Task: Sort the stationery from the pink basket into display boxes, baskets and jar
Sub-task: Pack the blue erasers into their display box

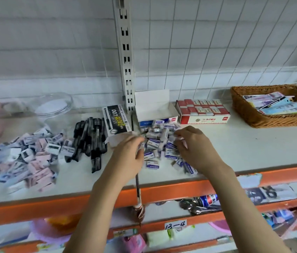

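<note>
Our left hand [131,148] and right hand [189,143] curl their fingers around small erasers [155,143] from the pile on the shelf [244,143]. They look light and firm, so we pinch their sides.

wall: white square-tiled wall [217,42] behind the shelf
upright: white slotted metal shelving post [125,57], standing vertical against the wall
shelf edge: orange metal shelf rail [180,187] along the front of the white shelf top [253,143]
label: white handwritten tag reading "13-4" [175,224] on a lower orange rail
lower shelf: blue-and-red drink bottle [207,199], lying on its side
</note>
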Available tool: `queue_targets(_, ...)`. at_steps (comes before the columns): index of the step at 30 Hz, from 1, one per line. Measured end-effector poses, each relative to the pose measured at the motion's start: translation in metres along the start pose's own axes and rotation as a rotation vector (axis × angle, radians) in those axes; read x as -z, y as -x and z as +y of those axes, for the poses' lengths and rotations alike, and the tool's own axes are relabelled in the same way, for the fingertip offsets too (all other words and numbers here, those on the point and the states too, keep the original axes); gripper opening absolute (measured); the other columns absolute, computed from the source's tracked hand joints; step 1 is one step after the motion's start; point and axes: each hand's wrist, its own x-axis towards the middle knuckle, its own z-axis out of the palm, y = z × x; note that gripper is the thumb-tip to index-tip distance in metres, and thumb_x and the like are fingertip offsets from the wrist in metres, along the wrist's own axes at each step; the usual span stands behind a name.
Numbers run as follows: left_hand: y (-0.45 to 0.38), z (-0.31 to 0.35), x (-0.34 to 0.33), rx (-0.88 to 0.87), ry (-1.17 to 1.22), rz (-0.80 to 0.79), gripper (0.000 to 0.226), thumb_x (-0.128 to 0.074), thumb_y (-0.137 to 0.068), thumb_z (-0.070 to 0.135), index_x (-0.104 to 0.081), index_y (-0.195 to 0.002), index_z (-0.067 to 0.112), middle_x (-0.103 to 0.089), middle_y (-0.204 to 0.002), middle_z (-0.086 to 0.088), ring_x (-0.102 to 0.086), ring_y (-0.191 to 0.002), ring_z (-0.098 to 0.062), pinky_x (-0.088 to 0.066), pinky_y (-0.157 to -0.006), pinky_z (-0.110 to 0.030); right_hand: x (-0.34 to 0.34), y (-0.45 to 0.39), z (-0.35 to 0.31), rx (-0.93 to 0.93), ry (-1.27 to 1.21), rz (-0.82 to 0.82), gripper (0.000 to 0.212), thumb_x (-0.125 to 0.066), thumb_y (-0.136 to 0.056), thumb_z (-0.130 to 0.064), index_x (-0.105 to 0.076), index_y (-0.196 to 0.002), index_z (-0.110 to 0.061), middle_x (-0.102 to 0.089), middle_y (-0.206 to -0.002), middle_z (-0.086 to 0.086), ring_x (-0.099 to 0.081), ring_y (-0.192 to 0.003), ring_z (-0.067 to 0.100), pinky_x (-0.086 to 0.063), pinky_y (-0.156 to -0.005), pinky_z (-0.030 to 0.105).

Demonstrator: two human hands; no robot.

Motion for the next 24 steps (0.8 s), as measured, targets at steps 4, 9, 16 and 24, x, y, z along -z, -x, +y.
queue_targets(4,0.005,-0.012,-0.01,0.032,-0.132,-0.022,0.047,-0.05,-0.091,0.008,-0.043,-0.137,0.014,-0.044,-0.136,0.0,-0.041,-0.124,-0.016,-0.031,-0.107,-0.026,0.001,-0.005,-0.003,0.035,0.051,0.019,0.024,-0.058,-0.09,-0.011,-0.068,-0.111,-0.008,-0.063,-0.099,0.017,-0.057,-0.092,0.037,-0.046,-0.08,0.037)
queue_targets(9,0.0,-0.017,-0.015,0.096,-0.21,-0.014,0.048,-0.048,-0.089,-0.002,-0.046,-0.135,0.011,-0.052,-0.132,-0.003,-0.047,-0.122,-0.016,-0.032,-0.103,-0.022,0.002,-0.009,0.001,0.067,0.055,0.047,0.019,-0.058,-0.091,-0.017,-0.069,-0.104,-0.007,-0.068,-0.095,0.014,-0.059,-0.088,0.035,-0.048,-0.073,0.038)
queue_targets(16,-0.015,0.002,-0.009,0.098,0.079,0.253,0.036,-0.065,-0.084,0.005,-0.059,-0.12,0.007,-0.063,-0.112,-0.005,-0.059,-0.093,-0.009,-0.046,-0.086,-0.015,0.01,-0.01,0.013,0.01,-0.105,0.071,0.02,-0.065,-0.087,-0.019,-0.061,-0.104,-0.009,-0.06,-0.087,0.002,-0.057,-0.08,0.025,-0.044,-0.068,0.033)
queue_targets(24,-0.058,0.048,-0.033,0.016,0.007,0.251,0.019,-0.059,-0.09,0.016,-0.068,-0.105,0.008,-0.069,-0.098,-0.006,-0.063,-0.086,-0.019,-0.052,-0.082,-0.035,0.024,0.003,0.034,-0.073,-0.132,0.066,0.013,-0.069,-0.082,-0.022,-0.06,-0.081,-0.012,-0.054,-0.069,-0.002,-0.047,-0.062,0.014,-0.033,-0.056,0.014)
